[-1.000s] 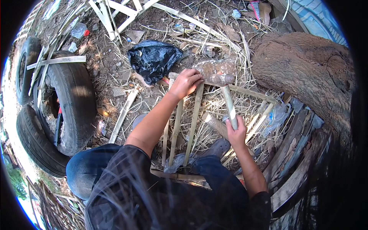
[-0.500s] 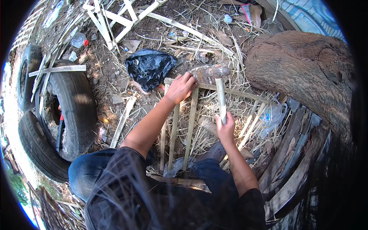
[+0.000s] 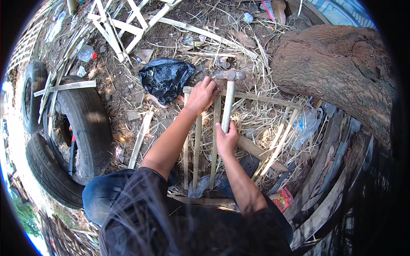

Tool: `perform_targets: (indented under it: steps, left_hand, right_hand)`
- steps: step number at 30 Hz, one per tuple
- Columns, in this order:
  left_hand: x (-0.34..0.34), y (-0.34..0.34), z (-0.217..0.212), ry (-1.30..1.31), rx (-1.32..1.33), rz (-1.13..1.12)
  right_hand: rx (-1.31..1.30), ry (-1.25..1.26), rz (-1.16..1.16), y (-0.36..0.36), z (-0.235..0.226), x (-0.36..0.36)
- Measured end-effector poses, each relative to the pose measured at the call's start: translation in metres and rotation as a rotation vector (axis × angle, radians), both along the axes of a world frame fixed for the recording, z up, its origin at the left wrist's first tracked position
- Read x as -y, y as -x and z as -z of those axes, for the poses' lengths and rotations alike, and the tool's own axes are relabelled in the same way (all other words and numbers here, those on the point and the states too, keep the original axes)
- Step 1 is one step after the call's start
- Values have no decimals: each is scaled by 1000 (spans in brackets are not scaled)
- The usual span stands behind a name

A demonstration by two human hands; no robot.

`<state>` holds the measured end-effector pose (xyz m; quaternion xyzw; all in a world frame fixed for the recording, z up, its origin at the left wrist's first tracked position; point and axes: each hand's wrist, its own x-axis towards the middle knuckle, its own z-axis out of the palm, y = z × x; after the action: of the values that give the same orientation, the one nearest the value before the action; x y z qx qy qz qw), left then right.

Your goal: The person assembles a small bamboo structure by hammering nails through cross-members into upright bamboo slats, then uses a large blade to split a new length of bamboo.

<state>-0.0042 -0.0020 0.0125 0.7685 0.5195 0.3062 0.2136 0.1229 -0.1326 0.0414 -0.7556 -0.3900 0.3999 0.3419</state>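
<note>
My right hand is wrapped round the pale wooden handle of a hammer. The hammer's metal head lies just beyond a bamboo crossbar, close to my left fingertips. At the crossbar's left part, my left hand has its fingers pinched together; what they hold there, if anything, is too small to make out. Several bamboo slats run from the crossbar back toward me, forming a frame with it. Two more slats reach down from its right end.
A black plastic bag lies left beyond my left hand. Old tyres stand at the left, and a thick log fills the upper right. Lattice strips lie at the far side, with straw and shavings around the frame.
My right hand has swung the hammer left, bringing its head near my left fingers. My left hand stays at the crossbar. The whole view has shifted slightly.
</note>
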Motion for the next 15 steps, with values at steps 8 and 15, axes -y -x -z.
perform_targets:
  steps: [8,15]
  left_hand:
    - [6,5,9,77,53,-32]
    - [6,2,11,40,82,-72]
  right_hand:
    - [-192,133,150,20,15,23]
    - [-155,80,134,21,24,49]
